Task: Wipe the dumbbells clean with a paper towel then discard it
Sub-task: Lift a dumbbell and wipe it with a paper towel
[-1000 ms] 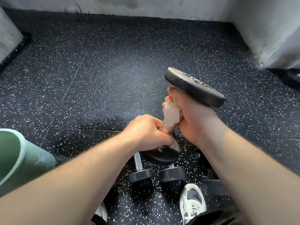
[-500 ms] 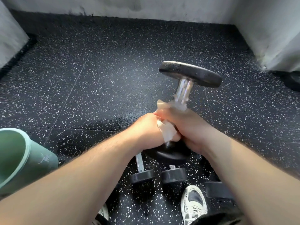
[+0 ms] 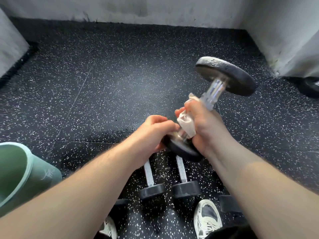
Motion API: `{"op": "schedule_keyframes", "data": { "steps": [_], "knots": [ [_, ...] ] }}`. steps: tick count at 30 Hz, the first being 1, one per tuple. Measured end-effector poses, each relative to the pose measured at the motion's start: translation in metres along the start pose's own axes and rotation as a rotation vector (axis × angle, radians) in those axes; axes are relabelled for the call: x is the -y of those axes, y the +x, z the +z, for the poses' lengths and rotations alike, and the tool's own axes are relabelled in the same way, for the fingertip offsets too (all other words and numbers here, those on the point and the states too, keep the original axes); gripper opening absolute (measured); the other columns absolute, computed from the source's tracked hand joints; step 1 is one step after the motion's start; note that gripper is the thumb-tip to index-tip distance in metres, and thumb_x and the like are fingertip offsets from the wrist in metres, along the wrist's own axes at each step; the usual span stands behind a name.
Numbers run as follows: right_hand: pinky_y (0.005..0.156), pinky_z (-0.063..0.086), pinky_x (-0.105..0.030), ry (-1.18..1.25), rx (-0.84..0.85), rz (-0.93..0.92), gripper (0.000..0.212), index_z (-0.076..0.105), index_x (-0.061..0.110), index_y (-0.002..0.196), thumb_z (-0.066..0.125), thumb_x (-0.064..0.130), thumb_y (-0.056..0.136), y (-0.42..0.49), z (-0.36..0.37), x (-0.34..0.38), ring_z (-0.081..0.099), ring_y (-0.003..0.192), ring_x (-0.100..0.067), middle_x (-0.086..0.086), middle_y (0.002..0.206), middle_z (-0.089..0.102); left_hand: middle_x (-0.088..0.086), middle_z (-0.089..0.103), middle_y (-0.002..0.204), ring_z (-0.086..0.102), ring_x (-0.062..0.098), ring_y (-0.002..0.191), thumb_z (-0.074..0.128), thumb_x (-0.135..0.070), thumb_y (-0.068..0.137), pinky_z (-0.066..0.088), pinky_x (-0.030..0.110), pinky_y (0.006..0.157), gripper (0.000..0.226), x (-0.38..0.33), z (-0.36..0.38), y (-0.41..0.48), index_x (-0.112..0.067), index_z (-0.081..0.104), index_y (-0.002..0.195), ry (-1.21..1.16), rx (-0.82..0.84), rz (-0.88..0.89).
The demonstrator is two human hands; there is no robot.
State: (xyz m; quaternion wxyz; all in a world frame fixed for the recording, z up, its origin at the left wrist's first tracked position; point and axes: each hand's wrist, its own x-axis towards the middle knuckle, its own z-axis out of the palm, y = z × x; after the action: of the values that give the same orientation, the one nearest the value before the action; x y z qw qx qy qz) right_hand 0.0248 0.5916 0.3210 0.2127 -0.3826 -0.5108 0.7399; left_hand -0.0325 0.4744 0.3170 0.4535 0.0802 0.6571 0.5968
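A: Where is the dumbbell (image 3: pixel 214 93) held?
B: Off the floor (image 3: pixel 103 83), right of ctr. It's tilted: one plate is raised toward the upper right, the other is kept low at ctr.
A: And the grip?
B: The paper towel (image 3: pixel 185 121) is wrapped round the chrome handle and clamped there by the right hand (image 3: pixel 205 125), fingers curled tight round both. The lower end, by the low plate, is gripped by the left hand (image 3: pixel 153 130), fingers curled. Both forearms are stretched in from the bottom edge.
A: Surface, room?
B: Black rubber flooring w/ white specks is seen throughout. A grey wall (image 3: pixel 155 9) is run along the top and down the right. Below the hands a floor dumbbell (image 3: pixel 149 175) and a second floor dumbbell (image 3: pixel 181 171) are laid side by side, handles approx parallel. A green bin (image 3: pixel 20 176) is stood at lower left. A white shoe (image 3: pixel 207 219) is seen at the bottom.
A: Anything hidden?
B: The far ends of both floor dumbbells are covered by the hands. A dark weight (image 3: pixel 227 204) is half hidden by the right forearm. A dark round object (image 3: pixel 309 87) is cut off at the right edge and can't be identified. The held handle is blurred.
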Motion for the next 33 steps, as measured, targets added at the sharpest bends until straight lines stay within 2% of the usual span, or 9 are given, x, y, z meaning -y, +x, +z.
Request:
{"op": "schedule_keyframes", "data": {
  "steps": [3,6,9,13,19,22,25,28,33],
  "knots": [
    [0.053,0.047,-0.026,0.149,-0.068,0.007,0.027,0.062,0.011,0.065,0.058,0.009,0.091,0.003,0.002,0.004,0.059,0.052,-0.015,-0.005,0.063,0.065,0.006,0.065,0.105,0.068,0.021,0.087,0.069,-0.029,0.089,0.054,0.05,0.094,0.05,0.006,0.005,0.003,-0.021,0.043,0.132,-0.182,-0.01,-0.005],
    [0.054,0.045,-0.028,0.216,-0.069,0.02,0.029,0.061,0.012,0.064,0.059,0.013,0.094,0.0,0.006,0.006,0.058,0.051,-0.015,-0.005,0.065,0.064,0.009,0.07,0.122,0.067,0.03,0.113,0.071,-0.057,0.073,0.049,0.059,0.1,0.072,0.015,0.01,0.002,-0.027,0.053,0.135,-0.249,0.203,-0.076],
    [0.054,0.043,-0.03,0.196,-0.021,0.001,0.036,0.064,0.015,0.058,0.058,0.014,0.093,-0.003,0.007,0.011,0.056,0.051,-0.014,-0.003,0.062,0.063,0.015,0.068,0.117,0.062,0.035,0.112,0.061,-0.043,0.079,0.042,0.067,0.103,0.042,0.016,0.014,0.0,-0.022,0.07,0.114,-0.394,0.36,-0.052],
    [0.079,0.06,-0.042,0.063,0.193,-0.08,0.011,0.066,0.018,0.087,0.061,0.018,0.096,-0.005,0.0,0.013,0.072,0.079,-0.021,0.0,0.065,0.066,0.022,0.063,0.109,0.061,0.045,0.106,0.056,-0.03,0.068,0.049,0.071,0.09,0.049,0.007,0.011,-0.004,-0.009,0.065,0.112,-0.507,0.33,-0.039],
    [0.109,0.044,-0.058,-0.1,0.506,-0.088,0.015,0.073,0.012,0.093,0.065,0.024,0.092,-0.006,-0.011,0.011,0.066,0.116,-0.036,-0.027,0.108,0.071,0.021,0.064,0.114,0.051,0.063,0.119,0.045,-0.036,0.074,0.057,0.062,0.073,0.036,-0.008,-0.008,-0.011,-0.021,0.071,0.095,-0.482,0.419,-0.145],
    [0.108,0.04,-0.062,-0.129,0.543,-0.101,0.014,0.077,0.021,0.091,0.066,0.03,0.091,-0.009,-0.011,0.009,0.066,0.111,-0.036,-0.03,0.121,0.064,0.02,0.064,0.113,0.052,0.059,0.12,0.048,-0.037,0.07,0.057,0.064,0.071,0.056,-0.011,-0.008,-0.012,-0.011,0.064,0.117,-0.446,0.401,-0.125],
    [0.092,0.055,-0.048,-0.164,0.507,-0.156,0.008,0.07,0.017,0.097,0.068,0.023,0.093,-0.009,-0.009,0.005,0.063,0.094,-0.022,-0.024,0.104,0.069,0.019,0.061,0.115,0.055,0.055,0.12,0.048,-0.043,0.07,0.057,0.061,0.067,0.078,-0.009,-0.001,-0.012,-0.009,0.049,0.14,-0.469,0.328,-0.088],
    [0.068,0.047,-0.021,-0.238,0.472,-0.226,0.003,0.068,0.014,0.09,0.069,0.014,0.093,-0.008,-0.008,0.001,0.059,0.077,-0.008,-0.001,0.081,0.063,0.022,0.065,0.109,0.062,0.054,0.11,0.039,-0.044,0.083,0.057,0.061,0.074,0.064,-0.006,0.005,-0.013,-0.005,0.061,0.129,-0.439,0.283,-0.048],
    [0.073,0.046,-0.016,-0.234,0.359,-0.269,0.008,0.073,0.008,0.1,0.068,0.008,0.093,-0.008,-0.003,-0.007,0.06,0.075,-0.001,0.012,0.08,0.064,0.024,0.063,0.107,0.064,0.042,0.097,0.033,-0.043,0.087,0.052,0.066,0.09,0.063,0.0,0.005,-0.012,-0.004,0.063,0.126,-0.385,0.241,-0.035]
  ]
}}
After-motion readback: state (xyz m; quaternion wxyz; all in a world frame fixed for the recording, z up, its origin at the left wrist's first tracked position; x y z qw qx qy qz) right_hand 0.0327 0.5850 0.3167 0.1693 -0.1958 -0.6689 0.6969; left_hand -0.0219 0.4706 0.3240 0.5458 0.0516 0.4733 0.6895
